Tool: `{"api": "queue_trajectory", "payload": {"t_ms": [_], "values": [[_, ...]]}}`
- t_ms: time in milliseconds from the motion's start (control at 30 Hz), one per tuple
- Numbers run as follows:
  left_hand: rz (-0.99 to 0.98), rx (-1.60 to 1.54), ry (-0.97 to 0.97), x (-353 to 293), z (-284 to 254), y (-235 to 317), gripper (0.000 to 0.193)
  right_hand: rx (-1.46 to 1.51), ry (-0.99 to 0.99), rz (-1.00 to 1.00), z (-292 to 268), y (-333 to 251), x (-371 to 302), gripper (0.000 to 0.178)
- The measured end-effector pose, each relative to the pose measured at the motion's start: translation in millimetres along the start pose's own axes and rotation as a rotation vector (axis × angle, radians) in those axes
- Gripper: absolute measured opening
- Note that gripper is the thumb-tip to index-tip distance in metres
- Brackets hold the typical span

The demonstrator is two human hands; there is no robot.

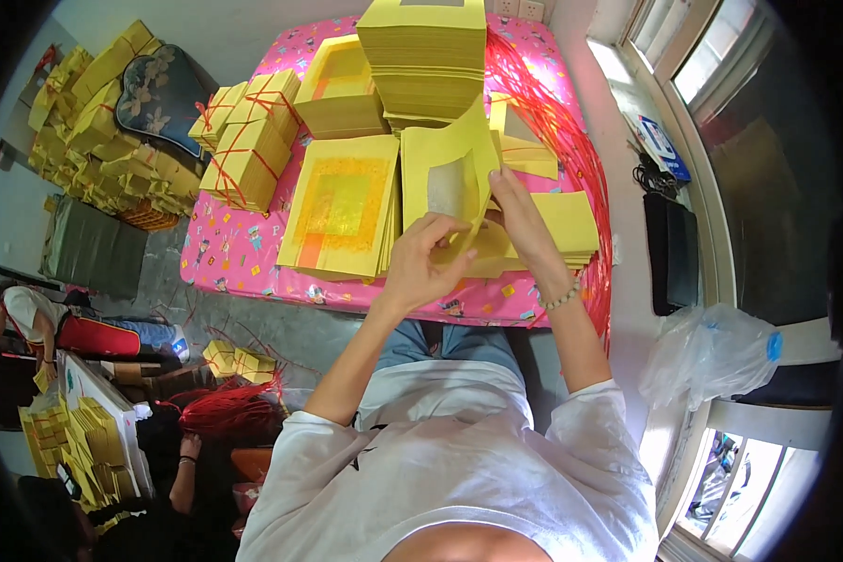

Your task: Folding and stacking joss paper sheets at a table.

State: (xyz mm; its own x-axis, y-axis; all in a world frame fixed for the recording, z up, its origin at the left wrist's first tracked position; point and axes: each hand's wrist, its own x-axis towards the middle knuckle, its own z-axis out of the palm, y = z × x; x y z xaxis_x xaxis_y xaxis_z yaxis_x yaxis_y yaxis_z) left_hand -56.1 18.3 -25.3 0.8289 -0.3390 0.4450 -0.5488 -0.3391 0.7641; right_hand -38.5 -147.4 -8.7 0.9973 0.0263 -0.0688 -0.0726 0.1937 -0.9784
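Note:
A raised batch of yellow paper sheets (478, 145) curls up in front of me; the top sheet has a silvery rectangle in its middle. My right hand (525, 220), a beaded bracelet on its wrist, grips the right edge between thumb and fingers. At the near edge, the curled fingers of my left hand (426, 258) are closed on the same sheets. Just left lies a stack of yellow paper (295, 225) with an orange-bordered square on top. To the right is another yellow paper stack (567, 225), partly hidden by my right hand.
A pink patterned table cover (225, 248) lies under the paper. Behind stand a tall yellow stack (421, 70) and red-tied bundles (253, 155). Long red strands (585, 187) hang over the right side. At lower left, other people work beside a white table (126, 421) with yellow paper.

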Motion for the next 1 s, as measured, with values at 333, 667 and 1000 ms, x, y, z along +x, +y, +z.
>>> {"api": "queue_trajectory", "payload": {"t_ms": [333,667,1000], "values": [[-0.472,-0.582,-0.208,18,-5,-31,0.043,-0.287,-0.065,-0.286,4,25,5,0.048],[-0.506,-0.791,0.113,28,15,-9,0.028,-0.328,-0.071,-0.334,4,45,7,0.045],[-0.583,-0.875,0.128,27,20,-16,0.020,-0.043,-0.032,-0.232,6,33,3,0.047]]}}
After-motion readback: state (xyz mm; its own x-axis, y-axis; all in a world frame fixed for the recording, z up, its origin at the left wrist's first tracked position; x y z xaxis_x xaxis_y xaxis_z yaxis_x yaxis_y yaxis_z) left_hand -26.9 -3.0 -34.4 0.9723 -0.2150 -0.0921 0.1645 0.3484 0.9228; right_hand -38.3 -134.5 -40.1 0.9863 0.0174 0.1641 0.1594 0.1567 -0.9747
